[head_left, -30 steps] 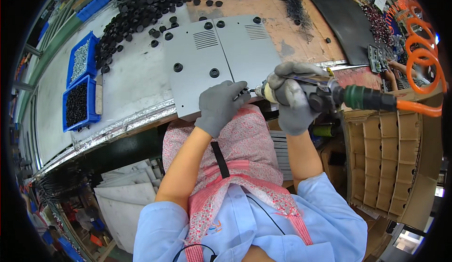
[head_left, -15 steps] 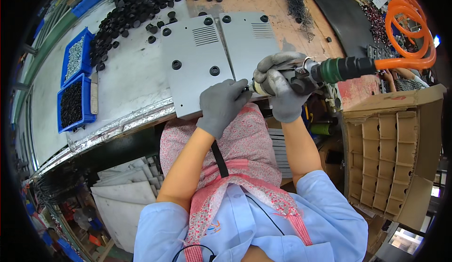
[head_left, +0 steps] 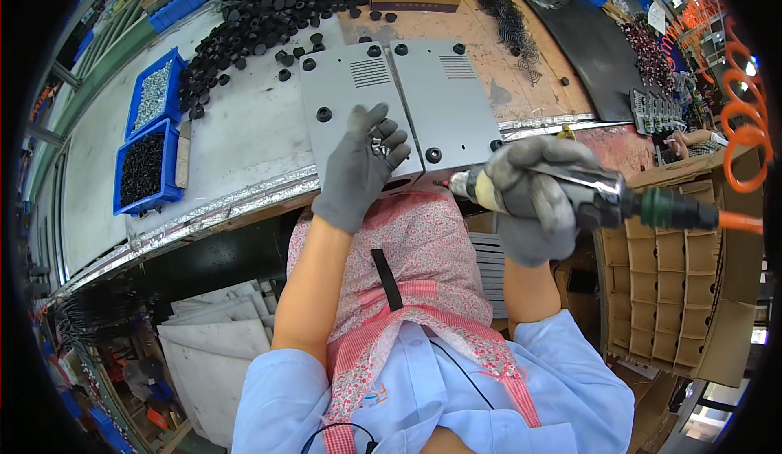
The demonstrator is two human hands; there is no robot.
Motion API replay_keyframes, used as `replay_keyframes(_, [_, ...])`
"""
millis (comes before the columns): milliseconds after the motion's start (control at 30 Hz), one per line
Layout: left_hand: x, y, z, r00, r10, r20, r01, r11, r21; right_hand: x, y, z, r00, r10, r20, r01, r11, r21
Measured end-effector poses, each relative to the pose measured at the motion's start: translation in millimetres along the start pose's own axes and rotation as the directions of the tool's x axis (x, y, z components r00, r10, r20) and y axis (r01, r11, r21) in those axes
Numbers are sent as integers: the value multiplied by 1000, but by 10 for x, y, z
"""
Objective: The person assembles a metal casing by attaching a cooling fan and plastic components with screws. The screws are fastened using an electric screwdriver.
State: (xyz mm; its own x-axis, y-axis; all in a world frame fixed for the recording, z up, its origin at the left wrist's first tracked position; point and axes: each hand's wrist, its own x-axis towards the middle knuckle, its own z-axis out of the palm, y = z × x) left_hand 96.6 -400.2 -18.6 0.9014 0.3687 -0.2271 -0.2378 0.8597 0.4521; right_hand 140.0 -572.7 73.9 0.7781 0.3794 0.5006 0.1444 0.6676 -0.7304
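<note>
My left hand (head_left: 358, 169), in a grey glove, is turned palm up over the near part of the left grey metal panel (head_left: 342, 87). Its half-curled fingers cradle a few small silvery screws (head_left: 380, 147). My right hand (head_left: 538, 197), in a stained grey glove, wraps around an air screwdriver (head_left: 599, 183), whose tip points left, just off the near edge of the right grey panel (head_left: 460, 116). Black round rubber feet (head_left: 433, 155) sit near the panels' corners. My left hand covers part of the left panel's near end.
At the left stand a blue bin of silvery screws (head_left: 155, 91) and a blue bin of black screws (head_left: 140, 169). Loose black feet (head_left: 261, 14) are heaped behind. An orange coiled hose (head_left: 745, 120) hangs at right, above a divided cardboard box (head_left: 660, 266). Another person's hand (head_left: 678, 144) shows far right.
My hands have parted. The left has turned palm up, showing screws; the right has drawn the screwdriver rightward and nearer to me. The right panel's near feet now show. The view has shifted slightly.
</note>
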Motion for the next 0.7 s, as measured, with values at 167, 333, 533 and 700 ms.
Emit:
replay_keyframes(167, [-342,-212,-154,979,-118,167,158,953,-257,-57,-96,46,991,-87,102,88,996,2])
replay_keyframes(333, [-580,-314,-127,965,-215,148,230,969,-91,-144,-56,176,993,-91,75,96,993,-74])
replay_keyframes(533, [-704,-438,-215,974,-223,46,218,972,89,-224,-1,154,974,-184,135,194,979,-67])
replay_keyframes(700, [-789,-417,-224,950,-250,188,253,967,7,-254,7,166,957,-226,185,223,974,35])
